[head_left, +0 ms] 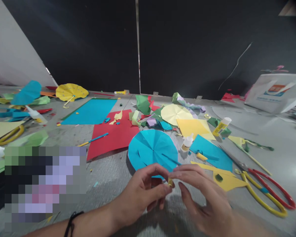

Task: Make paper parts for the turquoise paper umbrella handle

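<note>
I'm pinching a yellow scrap (170,182) between my left hand (140,194) and right hand (204,200), all 2 sets of fingertips gripping it just over the table (108,177). A blue disc (151,148) is lying right behind them, and scissors (266,192) are sitting off to the right.

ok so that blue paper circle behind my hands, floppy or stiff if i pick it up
Probably floppy and light: the blue paper circle looks like thin sheet. Its radial creases may stiffen it slightly, so it might lift in one piece. Pushed, it would likely slide on the table, not roll, since it lies nearly flat.
</note>
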`<state>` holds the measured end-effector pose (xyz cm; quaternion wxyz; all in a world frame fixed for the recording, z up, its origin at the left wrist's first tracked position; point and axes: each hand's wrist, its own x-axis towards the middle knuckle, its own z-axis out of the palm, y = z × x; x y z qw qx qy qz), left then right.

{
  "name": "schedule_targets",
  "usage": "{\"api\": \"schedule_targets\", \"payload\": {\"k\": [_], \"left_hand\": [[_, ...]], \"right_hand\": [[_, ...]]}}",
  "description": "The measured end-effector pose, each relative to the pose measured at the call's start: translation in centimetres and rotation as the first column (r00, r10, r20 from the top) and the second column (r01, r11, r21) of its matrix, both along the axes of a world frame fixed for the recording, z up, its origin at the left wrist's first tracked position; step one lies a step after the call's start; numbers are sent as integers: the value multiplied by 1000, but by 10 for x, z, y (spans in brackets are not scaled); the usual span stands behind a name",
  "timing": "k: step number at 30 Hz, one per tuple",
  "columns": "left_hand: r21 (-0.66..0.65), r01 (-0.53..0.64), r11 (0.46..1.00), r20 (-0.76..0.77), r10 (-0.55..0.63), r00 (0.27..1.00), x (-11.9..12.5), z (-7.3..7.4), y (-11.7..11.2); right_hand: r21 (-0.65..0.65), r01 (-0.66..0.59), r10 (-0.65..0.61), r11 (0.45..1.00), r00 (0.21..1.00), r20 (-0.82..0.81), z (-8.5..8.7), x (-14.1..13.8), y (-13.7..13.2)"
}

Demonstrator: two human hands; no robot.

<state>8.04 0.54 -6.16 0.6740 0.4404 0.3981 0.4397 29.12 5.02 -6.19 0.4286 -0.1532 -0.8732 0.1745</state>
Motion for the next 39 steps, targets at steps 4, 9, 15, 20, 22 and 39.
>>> {"api": "schedule_targets", "payload": {"k": [4, 9, 15, 20, 22, 39], "left_hand": [[23, -28, 999, -25, 29, 999, 1, 0, 0], [156, -96, 983, -159, 120, 980, 1, -1, -7], [383, -72, 921, -395, 234, 888, -2, 4, -9], [387, -77, 919, -406, 245, 880, -1, 4, -10], [385, -83, 919, -408, 250, 878, 0, 4, -10], [346, -85, 934, -397, 227, 889, 1, 3, -10]], "right_hand": [[-50, 107, -108, 993, 994, -18, 4, -1, 1], [-374, 112, -107, 921, 994, 34, 4, -2, 1], [-773, 12, 26, 635, 999, 37, 4, -6, -7], [-687, 16, -35, 726, 999, -15, 3, -7, -5], [-656, -4, -26, 755, 999, -36, 2, -6, -4], [-358, -7, -54, 934, 986, -159, 14, -14, -13]]}}
